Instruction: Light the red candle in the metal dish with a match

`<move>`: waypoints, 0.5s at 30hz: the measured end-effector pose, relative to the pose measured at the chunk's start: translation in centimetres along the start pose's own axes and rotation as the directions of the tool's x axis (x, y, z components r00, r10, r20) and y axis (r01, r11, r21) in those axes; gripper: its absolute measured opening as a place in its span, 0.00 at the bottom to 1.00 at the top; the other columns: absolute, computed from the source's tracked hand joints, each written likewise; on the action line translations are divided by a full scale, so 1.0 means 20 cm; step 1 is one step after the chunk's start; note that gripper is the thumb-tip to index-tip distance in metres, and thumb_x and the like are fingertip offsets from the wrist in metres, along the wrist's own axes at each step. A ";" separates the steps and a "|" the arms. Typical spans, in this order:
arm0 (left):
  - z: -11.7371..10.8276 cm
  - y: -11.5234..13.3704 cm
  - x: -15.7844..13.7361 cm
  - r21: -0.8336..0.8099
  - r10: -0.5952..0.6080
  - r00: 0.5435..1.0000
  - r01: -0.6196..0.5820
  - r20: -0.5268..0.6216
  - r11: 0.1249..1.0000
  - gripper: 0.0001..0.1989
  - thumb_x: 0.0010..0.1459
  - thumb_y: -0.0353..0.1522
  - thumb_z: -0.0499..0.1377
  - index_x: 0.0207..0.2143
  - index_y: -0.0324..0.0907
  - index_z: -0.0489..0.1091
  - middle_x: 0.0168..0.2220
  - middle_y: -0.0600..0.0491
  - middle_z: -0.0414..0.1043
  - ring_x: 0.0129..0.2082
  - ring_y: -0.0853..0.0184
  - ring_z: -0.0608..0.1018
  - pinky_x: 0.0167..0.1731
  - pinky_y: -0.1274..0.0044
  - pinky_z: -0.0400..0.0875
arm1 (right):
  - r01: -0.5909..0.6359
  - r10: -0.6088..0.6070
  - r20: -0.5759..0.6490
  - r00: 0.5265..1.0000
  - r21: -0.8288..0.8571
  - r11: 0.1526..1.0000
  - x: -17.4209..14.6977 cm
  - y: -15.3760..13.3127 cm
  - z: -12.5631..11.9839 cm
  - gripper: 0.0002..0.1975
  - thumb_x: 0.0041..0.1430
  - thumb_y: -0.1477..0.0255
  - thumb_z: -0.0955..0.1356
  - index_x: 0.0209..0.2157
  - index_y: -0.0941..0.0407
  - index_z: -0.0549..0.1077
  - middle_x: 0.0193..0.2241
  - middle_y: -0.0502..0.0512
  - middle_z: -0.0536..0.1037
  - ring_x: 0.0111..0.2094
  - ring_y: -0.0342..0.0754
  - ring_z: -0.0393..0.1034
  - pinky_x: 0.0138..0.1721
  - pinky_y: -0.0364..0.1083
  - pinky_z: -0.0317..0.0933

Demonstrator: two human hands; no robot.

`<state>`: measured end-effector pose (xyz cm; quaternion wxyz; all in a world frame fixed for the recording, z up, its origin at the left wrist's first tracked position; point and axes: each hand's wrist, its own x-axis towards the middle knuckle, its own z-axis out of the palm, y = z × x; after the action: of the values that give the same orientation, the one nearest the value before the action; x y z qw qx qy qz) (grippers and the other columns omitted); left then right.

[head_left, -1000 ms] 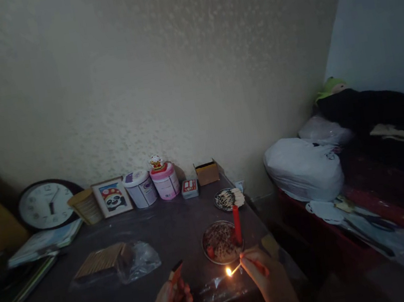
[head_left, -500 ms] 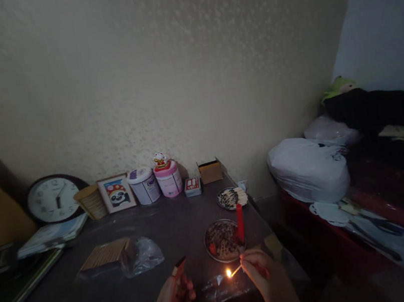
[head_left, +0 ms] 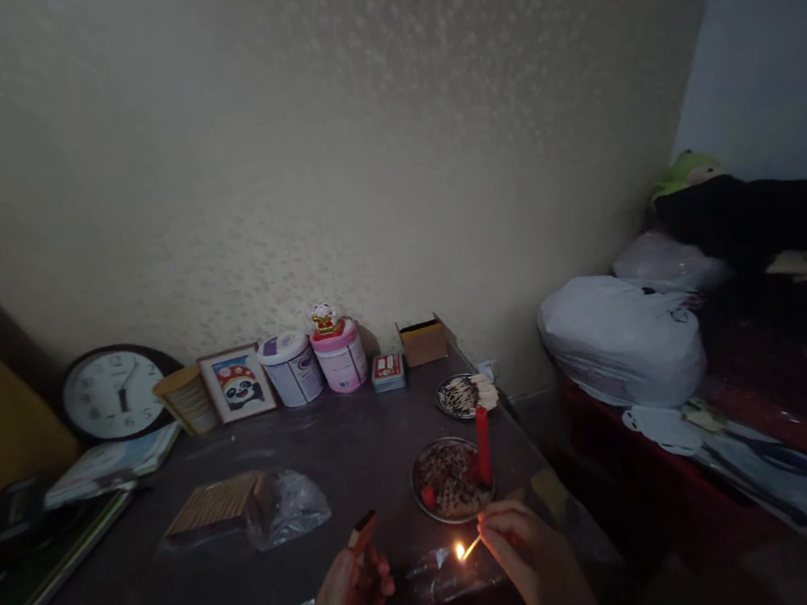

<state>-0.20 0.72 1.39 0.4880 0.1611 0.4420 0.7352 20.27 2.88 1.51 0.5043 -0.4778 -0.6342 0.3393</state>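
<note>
Between the fingertips of my right hand (head_left: 529, 557) is a thin burning match (head_left: 471, 546), its flame at the left end, low over the front of the table. My left hand (head_left: 353, 598) grips a small matchbox (head_left: 363, 531) with a dark side facing up. Just beyond the match lies a round metal plate (head_left: 417, 487) strewn with dark bits. An unlit red candle (head_left: 484, 444) stands upright at that plate's right side, and a short red stub (head_left: 428, 494) sits at its left. Behind it a second plate (head_left: 441, 406) carries many loose matches (head_left: 472, 394).
Along the wall stand a clock (head_left: 114, 394), a framed panda picture (head_left: 238, 383), two tins (head_left: 293, 372), a card box (head_left: 388, 373) and an open cardboard box (head_left: 423, 341). A wooden stack (head_left: 213, 503) and clear plastic (head_left: 293, 506) lie left. White bags (head_left: 622, 341) sit right, past the table edge.
The view has shifted slightly. The match still burns in my right hand, tilted a little more steeply with its flame end lower; my left hand keeps hold of the matchbox.
</note>
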 end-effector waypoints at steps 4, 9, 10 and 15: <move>-0.04 -0.03 0.02 -0.021 -0.064 0.996 0.066 0.057 0.998 0.16 0.40 0.41 0.67 0.31 0.41 0.79 0.23 0.50 0.72 0.24 0.63 0.73 0.22 0.72 0.67 | 0.066 -0.066 -0.018 0.998 0.001 0.998 0.00 -0.01 0.01 0.09 0.59 0.64 0.67 0.30 0.53 0.75 0.36 0.56 0.78 0.38 0.49 0.74 0.40 0.44 0.68; -0.07 -0.04 0.04 -0.045 -0.090 0.993 0.094 0.081 0.995 0.17 0.38 0.41 0.69 0.31 0.42 0.79 0.26 0.50 0.75 0.26 0.63 0.73 0.23 0.72 0.68 | 0.107 -0.107 0.009 0.994 -0.007 0.994 -0.02 -0.03 0.01 0.06 0.60 0.68 0.66 0.31 0.53 0.74 0.37 0.54 0.77 0.38 0.48 0.74 0.41 0.43 0.68; -0.07 -0.04 0.04 -0.060 -0.093 0.992 0.098 0.080 0.993 0.17 0.37 0.40 0.69 0.31 0.42 0.79 0.27 0.50 0.75 0.26 0.63 0.74 0.23 0.72 0.68 | 0.104 -0.103 0.022 0.994 -0.013 0.995 -0.02 -0.03 0.01 0.06 0.60 0.68 0.66 0.31 0.52 0.74 0.37 0.54 0.77 0.39 0.48 0.74 0.41 0.43 0.68; -0.05 -0.04 0.03 -0.082 -0.102 0.993 0.107 0.062 0.991 0.18 0.39 0.42 0.69 0.32 0.42 0.79 0.27 0.50 0.75 0.26 0.65 0.73 0.23 0.74 0.67 | 0.118 -0.113 0.069 0.991 -0.060 0.991 -0.03 -0.01 0.01 0.06 0.61 0.70 0.65 0.33 0.52 0.74 0.38 0.54 0.77 0.40 0.48 0.73 0.41 0.42 0.68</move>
<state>-0.72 0.77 0.11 0.5449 0.1380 0.4040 0.7216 20.10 2.33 1.43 0.4866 -0.4448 -0.6875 0.3045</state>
